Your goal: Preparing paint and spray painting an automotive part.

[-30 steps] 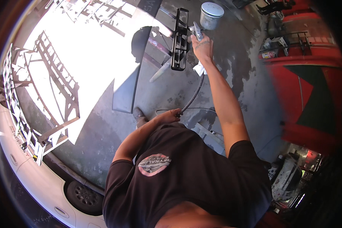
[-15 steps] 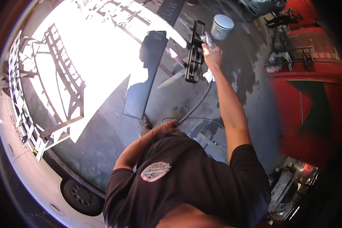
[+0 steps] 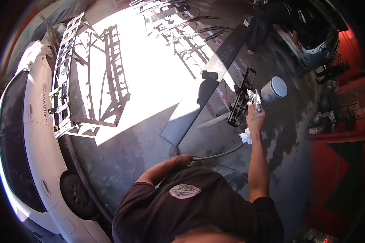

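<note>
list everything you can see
spray gun: 1, silver, in right grip
cup: 1, silver, beside spray gun
slotted frame: 1, black, beside spray gun
hose: 1, grey, lower centre
wrap: 1, white, below right grip
long panel: 1, grey, centre
metal rack: 1, grey, left
car: 1, white, left
car part: 1, dark, upper right
co-worker: 1, dark clothing, upper right
unidentified surface: 1, red, right
shirt: 1, black, bottom
left grip: 1, bare, on hose
right grip: 1, bare, on spray gun

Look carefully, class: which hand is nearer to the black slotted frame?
Right. The right hand, gripping the spray gun, is close beside the black slotted frame; the left hand, holding the hose, is farther off, to its lower left.
</note>
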`<state>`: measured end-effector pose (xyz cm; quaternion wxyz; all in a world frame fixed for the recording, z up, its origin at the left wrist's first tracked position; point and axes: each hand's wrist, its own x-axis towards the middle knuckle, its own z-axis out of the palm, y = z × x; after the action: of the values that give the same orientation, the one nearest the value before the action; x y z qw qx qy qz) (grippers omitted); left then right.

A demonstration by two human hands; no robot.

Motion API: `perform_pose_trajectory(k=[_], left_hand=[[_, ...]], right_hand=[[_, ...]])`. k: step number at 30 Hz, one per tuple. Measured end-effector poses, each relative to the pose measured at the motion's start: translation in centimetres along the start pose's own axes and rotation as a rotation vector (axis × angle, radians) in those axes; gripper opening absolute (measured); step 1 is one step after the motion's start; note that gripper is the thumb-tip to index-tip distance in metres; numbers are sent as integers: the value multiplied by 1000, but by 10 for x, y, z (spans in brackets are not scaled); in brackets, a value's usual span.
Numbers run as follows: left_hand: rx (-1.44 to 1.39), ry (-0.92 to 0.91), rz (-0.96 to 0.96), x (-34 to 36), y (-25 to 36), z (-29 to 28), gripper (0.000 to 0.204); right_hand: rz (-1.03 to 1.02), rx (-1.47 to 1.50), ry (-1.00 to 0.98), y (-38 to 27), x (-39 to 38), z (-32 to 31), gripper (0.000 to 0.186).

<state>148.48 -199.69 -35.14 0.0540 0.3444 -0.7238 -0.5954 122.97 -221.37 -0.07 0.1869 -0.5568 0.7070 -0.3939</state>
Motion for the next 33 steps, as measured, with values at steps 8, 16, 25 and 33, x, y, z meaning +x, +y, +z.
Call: perform_pose_trajectory(k=[8, 16, 25, 33], left_hand=[[38, 240, -500, -34, -23, 44, 33], [-39, 617, -704, -58, 10, 99, 36], [-187, 999, -555, -92, 21, 143, 34], [-225, 1095, -512, -158, 15, 142, 23]], right_hand=[[166, 228, -372, 4, -104, -42, 26], [-251, 343, -669, 19, -169, -71, 29], [-559, 340, -994, 27, -211, -65, 43], [-707, 404, -1240, -2, -248, -25, 47]])
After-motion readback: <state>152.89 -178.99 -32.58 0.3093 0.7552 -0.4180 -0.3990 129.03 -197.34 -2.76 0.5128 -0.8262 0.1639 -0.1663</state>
